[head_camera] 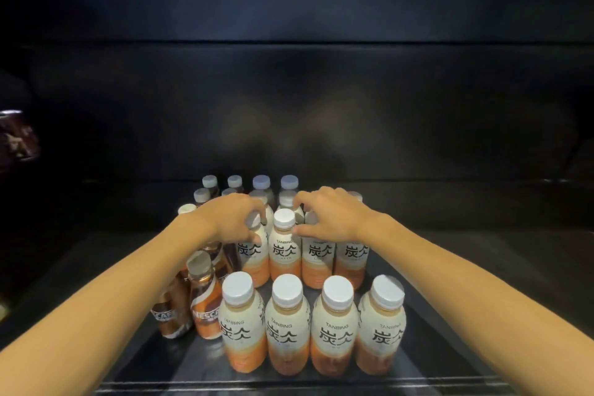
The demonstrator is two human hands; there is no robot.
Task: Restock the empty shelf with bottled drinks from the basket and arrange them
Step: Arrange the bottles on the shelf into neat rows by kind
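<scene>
Shelf point(482, 254) well stocked, now being tidied.
Left hand point(236, 217) and right hand point(331, 219) each curl around a second-row latte bottle point(254, 254); basket unseen; right side bare.

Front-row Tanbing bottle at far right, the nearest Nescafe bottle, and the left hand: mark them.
Far-right Tanbing bottle point(382, 331): head view, label.
Nearest Nescafe bottle point(204, 312): head view, label.
Left hand point(236, 219): head view, back of hand.

- Tanbing latte bottles point(287, 328): white caps, cream labels with black characters, orange lower halves, both nearer than the fingers point(257, 222) and beneath them.
- Nescafé bottles point(203, 299): brown with white swirls, grey-white caps, left of the fingers.
- Shelf point(450, 260): black, dark back wall.
</scene>
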